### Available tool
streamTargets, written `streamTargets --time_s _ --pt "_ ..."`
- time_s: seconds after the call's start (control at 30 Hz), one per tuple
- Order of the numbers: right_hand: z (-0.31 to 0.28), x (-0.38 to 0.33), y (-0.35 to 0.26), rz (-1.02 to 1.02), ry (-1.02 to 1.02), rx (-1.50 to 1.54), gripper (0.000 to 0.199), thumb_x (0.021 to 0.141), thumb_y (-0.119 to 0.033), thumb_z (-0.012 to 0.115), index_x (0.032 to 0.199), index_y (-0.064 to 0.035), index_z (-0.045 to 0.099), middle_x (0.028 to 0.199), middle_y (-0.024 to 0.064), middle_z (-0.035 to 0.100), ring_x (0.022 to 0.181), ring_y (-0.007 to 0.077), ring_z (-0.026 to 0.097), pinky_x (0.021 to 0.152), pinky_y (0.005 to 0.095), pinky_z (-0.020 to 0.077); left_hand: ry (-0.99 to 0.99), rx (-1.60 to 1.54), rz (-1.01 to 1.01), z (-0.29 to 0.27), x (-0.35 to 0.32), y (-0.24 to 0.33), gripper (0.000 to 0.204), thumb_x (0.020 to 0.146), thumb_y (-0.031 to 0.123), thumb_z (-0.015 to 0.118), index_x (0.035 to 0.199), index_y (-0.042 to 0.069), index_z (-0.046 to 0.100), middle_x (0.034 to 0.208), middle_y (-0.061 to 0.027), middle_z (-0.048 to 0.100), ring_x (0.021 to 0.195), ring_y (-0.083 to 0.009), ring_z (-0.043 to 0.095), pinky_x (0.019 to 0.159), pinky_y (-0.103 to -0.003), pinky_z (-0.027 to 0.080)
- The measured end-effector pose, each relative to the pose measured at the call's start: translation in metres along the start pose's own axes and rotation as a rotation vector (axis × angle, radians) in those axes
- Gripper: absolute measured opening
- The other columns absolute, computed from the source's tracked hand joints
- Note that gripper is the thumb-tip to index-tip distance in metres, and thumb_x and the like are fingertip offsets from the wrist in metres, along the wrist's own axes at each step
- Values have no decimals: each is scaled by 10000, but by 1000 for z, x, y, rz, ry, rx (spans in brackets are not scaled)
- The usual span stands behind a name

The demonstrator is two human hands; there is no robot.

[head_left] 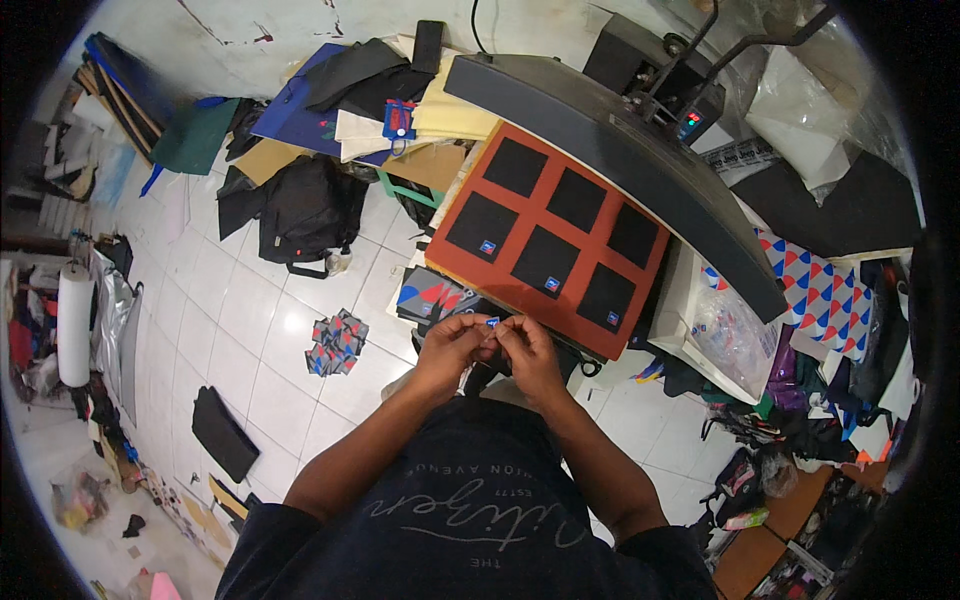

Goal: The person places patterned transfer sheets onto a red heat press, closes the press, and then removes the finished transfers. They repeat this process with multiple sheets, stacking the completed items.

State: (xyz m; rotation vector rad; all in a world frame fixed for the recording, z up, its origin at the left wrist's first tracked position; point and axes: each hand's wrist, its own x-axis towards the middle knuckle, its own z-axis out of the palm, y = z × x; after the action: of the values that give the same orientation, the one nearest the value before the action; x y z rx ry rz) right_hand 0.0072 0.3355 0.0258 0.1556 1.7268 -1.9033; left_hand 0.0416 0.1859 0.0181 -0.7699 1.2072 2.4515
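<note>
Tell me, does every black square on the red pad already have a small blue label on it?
No. Of the six black squares on the red pad, only three show a small blue label; the others are bare.

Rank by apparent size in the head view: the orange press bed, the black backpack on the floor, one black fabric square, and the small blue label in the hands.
1. orange press bed
2. black backpack
3. black fabric square
4. small blue label, pinched between left hand and right hand

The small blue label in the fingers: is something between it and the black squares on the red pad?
Nothing visible. The small blue label, pinched by both hands, sits just before the red pad; the press lid is raised.
</note>
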Motion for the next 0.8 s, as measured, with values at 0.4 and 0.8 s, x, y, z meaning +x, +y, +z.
streamTargets --time_s 0.4,0.8 --pt "0 28 -31 -162 -181 -470 150 912 -160 607 929 -10 614 833 70 621 747 115 571 671 277 460 69 270 33 -19 7 19 187 902 95 617 1064 1 634 885 -45 653 756 -120 623 702 -252 513" --pt "-44 188 -55 -380 56 -626 171 900 -199 619 903 -30 642 732 17 618 720 104 577 669 283 462 148 156 -51 -69 -1 54 278 885 87 626 1137 -22 583 947 -93 645 811 -154 636 728 -266 528"
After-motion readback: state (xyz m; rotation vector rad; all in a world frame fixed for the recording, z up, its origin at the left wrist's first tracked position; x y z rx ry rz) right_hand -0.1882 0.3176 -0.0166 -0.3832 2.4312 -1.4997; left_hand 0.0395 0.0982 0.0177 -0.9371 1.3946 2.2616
